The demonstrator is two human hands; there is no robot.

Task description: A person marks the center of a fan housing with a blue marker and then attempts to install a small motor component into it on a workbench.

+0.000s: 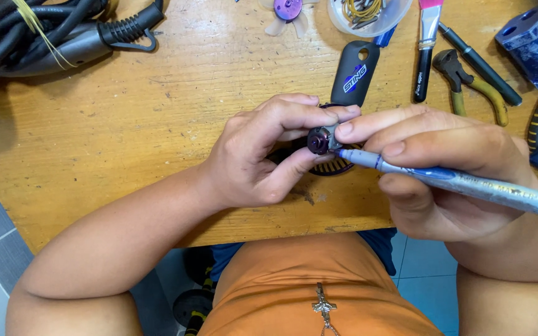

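- Motor (322, 139), a small round purple-and-silver part, sits at the centre of the frame, pinched in the grip of the left hand (263, 155), the forefinger over its top and the thumb beneath, held just above the bench (126, 124).
- The right hand (443, 168) closes its grip on a blue marker pen (443, 180), whose tip touches the motor's right side, with the right forefinger resting against the motor as well.
- The hold looks slight: only fingertips catch the part, so a firm push from the pen could, by this view, twist it round or pop it out toward the bench edge and the floor below.
- A slip of the tip might also put ink on the fingers rather than the part.
- A dark slotted disc (334, 167) lies under the hands, mostly hidden.
- Pliers (471, 87), a small brush (428, 50) and a black tag (356, 74) lie at upper right; coiled black cable (45, 31) fills the upper left.
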